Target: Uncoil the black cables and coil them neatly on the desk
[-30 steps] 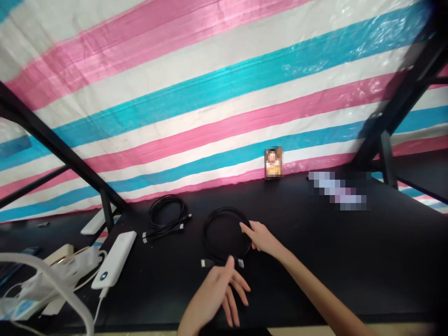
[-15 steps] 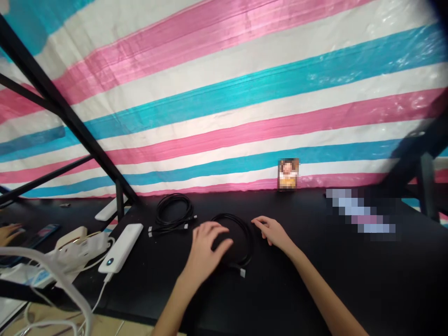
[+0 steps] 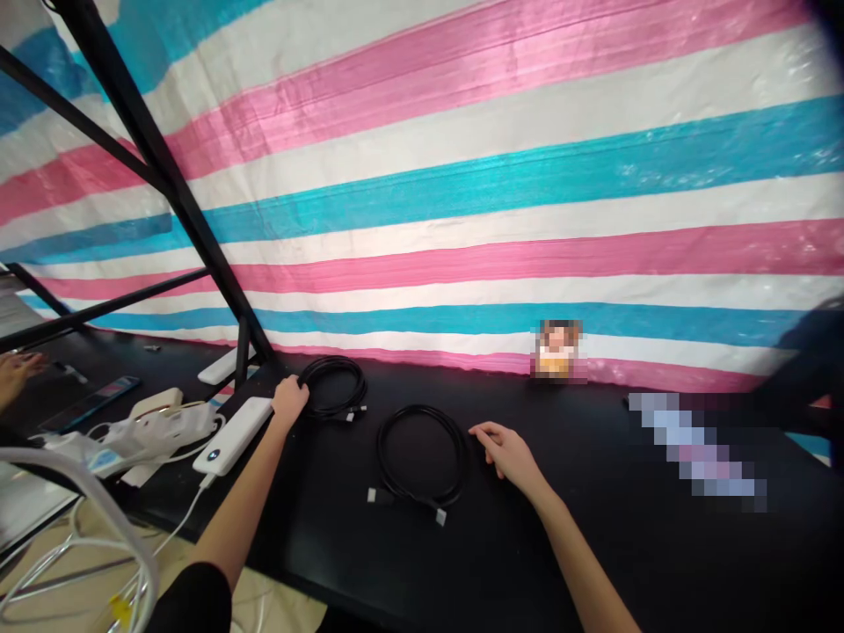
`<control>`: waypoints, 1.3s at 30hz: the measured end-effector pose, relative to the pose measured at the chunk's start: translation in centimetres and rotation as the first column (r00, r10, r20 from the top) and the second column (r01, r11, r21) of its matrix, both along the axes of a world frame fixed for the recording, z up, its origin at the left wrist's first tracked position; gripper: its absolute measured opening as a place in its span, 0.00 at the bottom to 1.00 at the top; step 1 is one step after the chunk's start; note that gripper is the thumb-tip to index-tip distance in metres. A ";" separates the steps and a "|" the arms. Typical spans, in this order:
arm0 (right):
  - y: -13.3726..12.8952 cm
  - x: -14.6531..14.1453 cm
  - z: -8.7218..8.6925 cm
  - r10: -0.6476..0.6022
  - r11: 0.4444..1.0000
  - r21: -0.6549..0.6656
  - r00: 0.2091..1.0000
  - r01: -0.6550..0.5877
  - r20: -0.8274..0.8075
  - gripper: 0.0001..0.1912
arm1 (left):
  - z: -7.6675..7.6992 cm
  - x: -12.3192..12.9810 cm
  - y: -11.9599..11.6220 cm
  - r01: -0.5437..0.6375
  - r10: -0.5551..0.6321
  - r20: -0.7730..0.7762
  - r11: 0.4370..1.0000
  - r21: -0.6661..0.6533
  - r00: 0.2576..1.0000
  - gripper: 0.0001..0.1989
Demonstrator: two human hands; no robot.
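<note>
My left hand (image 3: pixel 290 401) is at the left edge of a coiled black cable (image 3: pixel 361 378) near the back of the black table. Its fingers curl down against the loops, with the fingertips partly hidden. Light connector ends show at that coil's lower right. A second coiled black cable (image 3: pixel 462 444) lies nearer the front, in the middle, with two pale-tipped plugs at its lower side. Just right of this loop, apart from it, hovers my right hand (image 3: pixel 511 453). Its index finger points left, the other fingers are loosely bent, and nothing shows between them.
A white power bank (image 3: pixel 234 435) with a cable plugged in lies at left, beside a power strip (image 3: pixel 158 431) with chargers. Another person's hand (image 3: pixel 18 374) and a phone (image 3: pixel 92 404) are farther left. A black metal frame (image 3: pixel 191 220) rises before the striped sheet (image 3: pixel 428 202).
My left hand has moved left and back, from the middle cable to the rear left one. My right hand stays beside the middle coil. The view has shifted slightly.
</note>
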State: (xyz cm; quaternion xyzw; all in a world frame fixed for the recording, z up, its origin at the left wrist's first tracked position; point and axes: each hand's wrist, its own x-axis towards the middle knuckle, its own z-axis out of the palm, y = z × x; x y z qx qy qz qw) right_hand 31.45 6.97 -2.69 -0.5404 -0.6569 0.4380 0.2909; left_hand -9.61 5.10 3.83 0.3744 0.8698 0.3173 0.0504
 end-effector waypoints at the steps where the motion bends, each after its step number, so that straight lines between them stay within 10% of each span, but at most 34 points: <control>1: 0.0 0.0 0.0 0.001 1.000 0.002 1.000 -0.001 -0.002 0.19 | 0.0 -0.1 -0.2 -0.002 0.001 0.018 0.999 0.039 1.000 0.18; 8: -0.1 -0.1 -0.1 -0.015 1.000 0.018 1.000 0.015 -0.020 0.19 | 2.8 2.0 -0.1 0.068 -0.164 0.251 0.934 0.352 0.954 0.15; 17: -0.9 -0.2 0.2 -0.043 0.997 0.052 0.993 0.049 -0.112 0.20 | 10.9 13.1 -6.5 0.185 -0.591 0.337 0.651 0.736 0.733 0.20; 23: -3.4 -1.7 3.6 -0.076 0.988 0.111 0.968 0.105 -0.238 0.27 | 11.2 17.7 -13.0 0.110 -0.778 0.626 0.628 0.771 0.056 0.25; 29: -10.5 -4.9 8.5 0.297 0.949 0.078 0.780 -0.306 -0.551 0.26 | 9.4 18.3 -14.8 0.114 -0.629 0.550 0.596 0.795 -0.550 0.26; 31: -12.9 -5.9 9.2 0.197 0.980 0.089 0.808 -0.178 -0.555 0.29 | 9.0 18.2 -15.4 0.164 -0.619 0.565 0.582 0.796 -0.546 0.27; 36: -16.0 -6.0 9.7 0.002 1.000 0.015 0.743 0.011 -0.669 0.16 | 9.6 18.2 -17.0 0.257 -0.655 0.705 0.657 0.709 -0.271 0.24; 39: -16.4 -4.6 10.4 -0.034 0.999 -0.007 0.765 0.038 -0.643 0.16 | 10.5 19.1 -17.2 0.251 -0.654 0.707 0.661 0.707 -0.269 0.27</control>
